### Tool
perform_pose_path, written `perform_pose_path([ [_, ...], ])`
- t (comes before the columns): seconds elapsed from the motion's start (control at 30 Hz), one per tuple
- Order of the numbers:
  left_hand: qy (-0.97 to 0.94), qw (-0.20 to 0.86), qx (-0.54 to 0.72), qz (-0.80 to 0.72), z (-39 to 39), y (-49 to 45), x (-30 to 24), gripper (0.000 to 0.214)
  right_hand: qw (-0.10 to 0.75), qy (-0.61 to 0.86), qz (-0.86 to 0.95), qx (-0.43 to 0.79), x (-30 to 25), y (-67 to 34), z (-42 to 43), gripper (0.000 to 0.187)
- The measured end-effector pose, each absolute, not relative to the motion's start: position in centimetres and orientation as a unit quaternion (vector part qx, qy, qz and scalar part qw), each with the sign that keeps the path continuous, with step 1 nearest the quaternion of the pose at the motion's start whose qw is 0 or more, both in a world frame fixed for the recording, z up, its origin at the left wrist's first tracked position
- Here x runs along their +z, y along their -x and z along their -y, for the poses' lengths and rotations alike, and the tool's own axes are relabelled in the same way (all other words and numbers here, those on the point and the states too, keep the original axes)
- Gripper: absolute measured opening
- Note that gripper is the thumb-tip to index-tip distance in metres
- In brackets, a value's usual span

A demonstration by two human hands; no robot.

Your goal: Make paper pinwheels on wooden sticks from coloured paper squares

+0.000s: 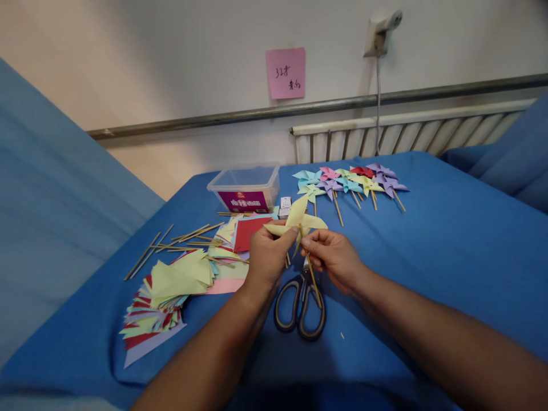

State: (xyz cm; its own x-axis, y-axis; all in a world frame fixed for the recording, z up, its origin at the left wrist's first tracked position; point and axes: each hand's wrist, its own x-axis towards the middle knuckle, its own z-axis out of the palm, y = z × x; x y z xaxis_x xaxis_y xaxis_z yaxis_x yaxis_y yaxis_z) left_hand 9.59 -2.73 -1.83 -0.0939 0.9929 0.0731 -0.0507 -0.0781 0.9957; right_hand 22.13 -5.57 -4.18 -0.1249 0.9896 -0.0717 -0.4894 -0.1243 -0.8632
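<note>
Between my hands is a pale yellow paper pinwheel (296,213), its back turned to me. My left hand (269,251) is closed on the paper blades, the thumb near the centre. With fingers pinched, my right hand (331,254) holds a thin wooden stick (313,279) whose upper end lies against the middle of the pinwheel. Whether the two are joined I cannot tell. Below the hands, dark-handled scissors (301,308) lie on the blue cloth, partly covered by the stick.
Finished pinwheels (351,182) in several colours lie at the back right. A clear plastic box (244,188) stands behind a small white box (285,206). Loose sticks (188,237) and stacked coloured paper (180,279) lie left. A radiator (411,131) runs along the wall.
</note>
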Motion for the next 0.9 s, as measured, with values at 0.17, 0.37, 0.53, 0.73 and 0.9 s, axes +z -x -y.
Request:
perform_pose_path([
  [0.17, -0.488, 0.476, 0.548, -0.485, 2.73, -9.57, -1.62, 0.030, 0.562, 0.359, 0.357, 0.654, -4.03, -22.17, 5.64, 0.032],
  [0.37, -0.482, 0.481, 0.542, -0.493, 2.73, -9.47, -1.39, 0.030, 0.553, 0.359, 0.347, 0.667, -3.68, -22.21, 5.76, 0.033],
  [0.53, -0.492, 0.481, 0.531, -0.496, 2.60, -9.29, -1.26, 0.030, 0.548, 0.370, 0.348, 0.665, -3.65, -22.27, 5.79, 0.032],
  [0.73, -0.453, 0.536, 0.523, -0.483, 2.37, -9.21, -1.63, 0.033, 0.546, 0.376, 0.341, 0.666, -3.68, -22.24, 5.79, 0.031],
  [0.9, -0.440, 0.552, 0.522, -0.479, 2.40, -9.16, -1.77, 0.032, 0.544, 0.375, 0.331, 0.674, -3.73, -22.12, 5.81, 0.030],
])
